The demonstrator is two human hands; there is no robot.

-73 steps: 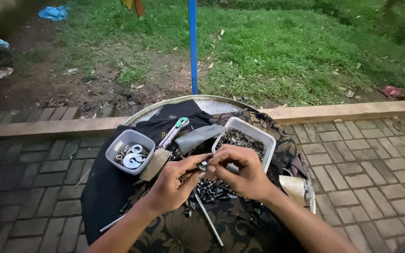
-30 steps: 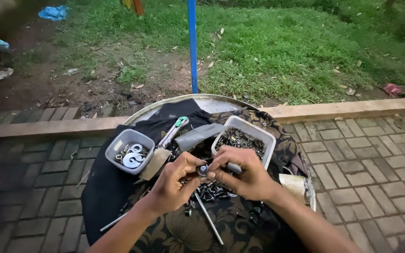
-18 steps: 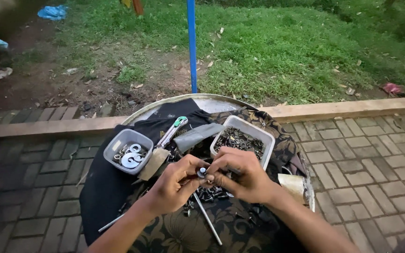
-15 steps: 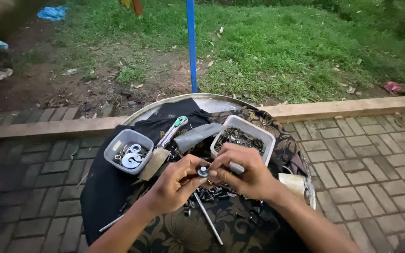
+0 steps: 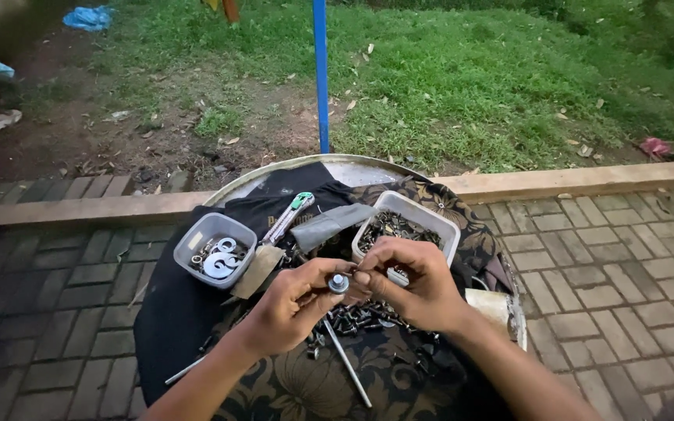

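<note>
My left hand (image 5: 290,304) and my right hand (image 5: 413,282) meet over a round table (image 5: 337,168) draped with dark cloth. Between their fingertips sits a small metal bolt with a nut (image 5: 339,283); both hands pinch it. Under the hands lies a heap of loose bolts and nuts (image 5: 356,318). A white tub of dark screws (image 5: 407,226) stands just beyond my right hand. A smaller clear tub with washers and rings (image 5: 214,251) stands to the left of my left hand.
A green-handled tool (image 5: 289,217) and a grey flat piece (image 5: 329,224) lie between the tubs. A thin metal rod (image 5: 346,363) lies on the cloth near me. A blue pole (image 5: 321,74) rises behind the table. Brick paving surrounds it, grass beyond a concrete curb.
My hands stayed together over the bolt heap, fingers shifting slightly around the small bolt and nut. Nothing else on the table has moved.
</note>
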